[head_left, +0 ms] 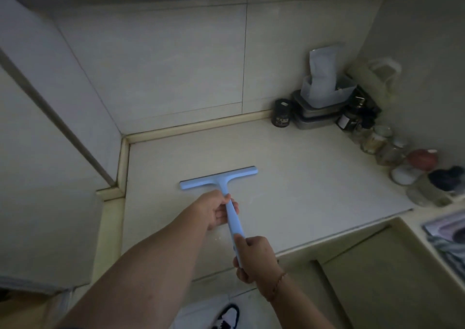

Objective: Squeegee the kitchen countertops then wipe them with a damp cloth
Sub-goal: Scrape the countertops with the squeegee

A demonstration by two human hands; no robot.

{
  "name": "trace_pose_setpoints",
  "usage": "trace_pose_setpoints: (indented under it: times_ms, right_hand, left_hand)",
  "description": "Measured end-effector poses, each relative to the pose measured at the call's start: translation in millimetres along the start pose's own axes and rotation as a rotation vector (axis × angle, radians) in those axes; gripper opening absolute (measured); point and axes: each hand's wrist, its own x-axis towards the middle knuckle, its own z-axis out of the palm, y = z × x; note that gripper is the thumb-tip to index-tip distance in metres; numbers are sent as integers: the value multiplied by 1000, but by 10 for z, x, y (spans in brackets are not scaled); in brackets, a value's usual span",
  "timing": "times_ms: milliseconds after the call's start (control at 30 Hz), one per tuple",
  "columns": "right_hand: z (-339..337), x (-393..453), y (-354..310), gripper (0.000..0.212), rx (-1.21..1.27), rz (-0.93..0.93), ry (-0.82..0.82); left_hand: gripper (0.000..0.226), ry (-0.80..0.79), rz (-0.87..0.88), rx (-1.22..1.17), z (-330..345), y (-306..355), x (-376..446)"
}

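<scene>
Gripping item one, squeegee (227,197), pale blue, blade flat on countertop (302,177): my right hand (256,258) closed round the handle end, left hand (216,210) clasping nearer the crossbar; seemingly light, rigid plastic, soft-edged blade, best held mid-handle.

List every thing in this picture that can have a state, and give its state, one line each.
squeegee: blade down on the countertop, handle held
left hand: grips the handle near the blade
right hand: grips the handle end
countertop: bare where the blade rests
clear tub: open, holds a white pouch
</scene>
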Motion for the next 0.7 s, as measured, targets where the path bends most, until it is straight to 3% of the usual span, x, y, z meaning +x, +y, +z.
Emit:
trace_pose_setpoints:
  times_ms: [367, 700]
  right_hand:
    - [-183, -688, 452, 31, 43, -23, -1]
    - [-188, -938, 748, 40, -106, -71, 23]
  left_hand:
    - [17, 3, 46, 13, 112, -660, -549]
    - [16, 18, 8, 8, 120, -923, -790]
